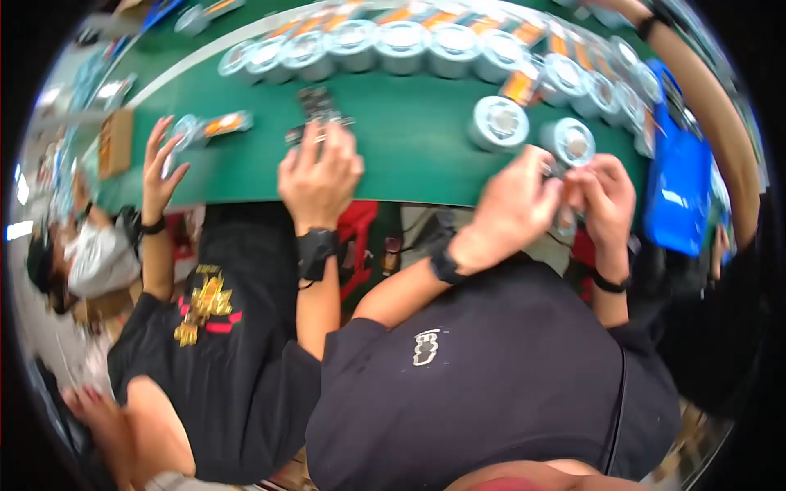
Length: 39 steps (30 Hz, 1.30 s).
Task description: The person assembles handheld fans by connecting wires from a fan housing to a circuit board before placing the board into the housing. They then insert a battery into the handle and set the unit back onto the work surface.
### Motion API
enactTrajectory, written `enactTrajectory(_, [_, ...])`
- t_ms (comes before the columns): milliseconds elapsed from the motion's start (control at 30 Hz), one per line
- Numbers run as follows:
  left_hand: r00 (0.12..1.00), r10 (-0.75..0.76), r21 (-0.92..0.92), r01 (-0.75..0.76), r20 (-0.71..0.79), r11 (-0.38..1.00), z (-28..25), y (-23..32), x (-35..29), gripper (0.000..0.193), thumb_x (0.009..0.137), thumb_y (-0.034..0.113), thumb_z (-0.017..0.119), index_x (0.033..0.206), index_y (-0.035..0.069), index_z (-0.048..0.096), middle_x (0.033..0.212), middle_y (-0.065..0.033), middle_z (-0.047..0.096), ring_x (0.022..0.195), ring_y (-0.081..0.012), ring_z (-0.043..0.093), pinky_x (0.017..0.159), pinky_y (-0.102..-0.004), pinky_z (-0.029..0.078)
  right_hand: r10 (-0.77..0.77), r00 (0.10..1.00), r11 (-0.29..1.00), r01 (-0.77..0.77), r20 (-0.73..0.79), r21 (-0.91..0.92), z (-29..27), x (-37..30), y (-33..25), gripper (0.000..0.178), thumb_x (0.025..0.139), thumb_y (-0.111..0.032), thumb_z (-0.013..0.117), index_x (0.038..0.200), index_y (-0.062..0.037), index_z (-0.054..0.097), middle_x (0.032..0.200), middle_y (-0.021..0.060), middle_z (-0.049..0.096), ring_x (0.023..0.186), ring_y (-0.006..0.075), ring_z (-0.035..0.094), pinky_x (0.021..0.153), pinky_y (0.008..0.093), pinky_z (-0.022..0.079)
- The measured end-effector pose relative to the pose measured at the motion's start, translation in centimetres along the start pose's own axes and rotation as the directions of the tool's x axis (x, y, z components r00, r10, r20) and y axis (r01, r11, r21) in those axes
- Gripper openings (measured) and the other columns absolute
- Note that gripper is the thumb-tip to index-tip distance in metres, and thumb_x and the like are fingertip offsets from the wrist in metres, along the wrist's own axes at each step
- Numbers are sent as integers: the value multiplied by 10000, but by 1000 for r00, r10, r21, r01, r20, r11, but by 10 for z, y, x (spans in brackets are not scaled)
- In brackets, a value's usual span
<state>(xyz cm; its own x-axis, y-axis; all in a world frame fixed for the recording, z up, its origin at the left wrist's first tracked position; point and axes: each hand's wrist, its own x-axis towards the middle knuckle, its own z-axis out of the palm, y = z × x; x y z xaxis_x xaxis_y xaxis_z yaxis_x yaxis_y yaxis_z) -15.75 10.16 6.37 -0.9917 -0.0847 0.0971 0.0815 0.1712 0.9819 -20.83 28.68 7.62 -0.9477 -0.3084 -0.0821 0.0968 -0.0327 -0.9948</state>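
Observation:
Between my two hands is a light-blue device with a round head (567, 141), its lower part mostly hidden by my fingers; I cannot make out its exact kind. My left hand (516, 198) is closed at its left side, with thumb and fingers pinched together near a small dark metallic bit. From the right, my right hand (604, 196) has its fingers bent around the part below the head. Just beyond my left hand, a similar light-blue round device (500, 123) with an orange label stands on the green table (409, 155).
A curved row of similar light-blue devices (401, 45) lines the table's far side. Left of me, a co-worker's hand (321, 172) touches small dark metal parts (315, 105); their other hand (160, 168) is raised. A blue bin (679, 188) hangs at right, beside another person's arm (708, 90).

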Motion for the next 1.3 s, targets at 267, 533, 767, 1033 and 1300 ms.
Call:
enactTrajectory(267, [999, -28, -244, 38, 45, 969, 3, -3, 0, 299, 981, 121, 604, 1231, -16, 516, 862, -119, 591, 690, -240, 571, 660, -373, 481, -394, 919, 787, 353, 28, -506, 15, 2, 2, 79, 902, 50, 686, 970, 29, 717, 906, 99, 736, 739, 127, 680, 645, 246, 521])
enactTrajectory(533, [988, 127, -105, -137, -92, 985, 9, -2, 1, 272, 939, 73, 627, 1195, -15, 605, 983, -168, 631, 840, -305, 639, 761, -373, 516, -491, 840, 579, 512, 230, -634, 21, 11, -3, 178, 854, 118, 653, 1002, 34, 705, 880, 142, 705, 793, 247, 698, 709, 311, 538])
enactTrajectory(767, [952, 237, -120, -263, -194, 957, 17, 3, 6, 344, 898, 36, 665, 1235, 6, 601, 985, -185, 661, 847, -314, 675, 715, -362, 536, -424, 869, 576, 477, 256, -664, 2, 10, 9, 185, 896, 118, 588, 1049, 45, 663, 952, 163, 678, 812, 282, 674, 705, 333, 528])
enactTrajectory(1033, [978, 206, -223, -205, -20, 953, 13, -6, 6, 215, 945, 34, 630, 1145, 5, 557, 940, -164, 675, 737, -242, 703, 644, -346, 539, -475, 827, 549, 546, 301, -633, 1, 18, 14, 104, 936, 69, 596, 1024, 44, 645, 903, 145, 650, 712, 230, 617, 610, 327, 485])
enactTrajectory(1300, [984, 172, -378, -139, 53, 915, 12, -3, 11, 220, 969, 51, 623, 1167, 1, 543, 881, -122, 669, 615, -160, 680, 552, -301, 521, -500, 807, 475, 558, 313, -680, -8, 19, 14, 105, 941, 97, 577, 1027, 55, 621, 911, 128, 646, 774, 204, 638, 689, 287, 509])
